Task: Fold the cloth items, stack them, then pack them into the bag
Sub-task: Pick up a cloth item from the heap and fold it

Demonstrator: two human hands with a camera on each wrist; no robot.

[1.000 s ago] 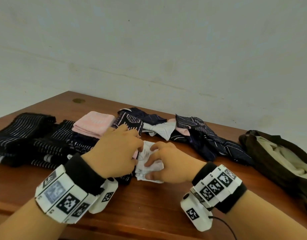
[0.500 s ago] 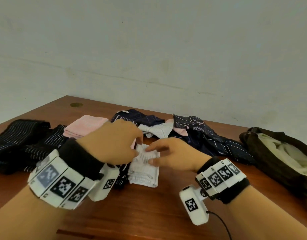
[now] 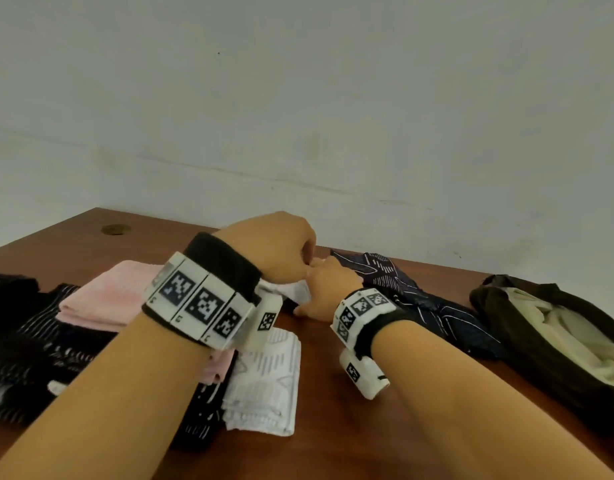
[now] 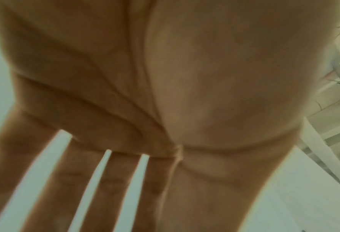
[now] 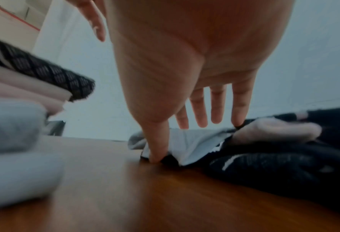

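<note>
A folded white cloth (image 3: 267,386) lies flat near the table's front, free of both hands. Behind it, my right hand (image 3: 324,289) reaches into the loose pile; in the right wrist view its thumb (image 5: 157,155) touches the edge of a crumpled grey-white cloth (image 5: 195,146), and its straight fingers (image 5: 216,109) hover just above. My left hand (image 3: 281,251) is raised above that same grey-white cloth (image 3: 293,291). The left wrist view shows the left hand (image 4: 145,109) with straight, spread fingers holding nothing. A dark bag (image 3: 527,317) with a pale lining lies open at the right.
A folded pink cloth (image 3: 104,299) and dark striped cloths (image 3: 25,344) lie at the left. A loose navy patterned cloth (image 3: 426,306) sprawls between my right hand and the bag. Bare wooden table (image 3: 367,438) shows in front. A wall stands behind.
Both hands have let go of the folded white cloth, which now lies near the front. They have moved away from me to the grey-white cloth in the loose pile.
</note>
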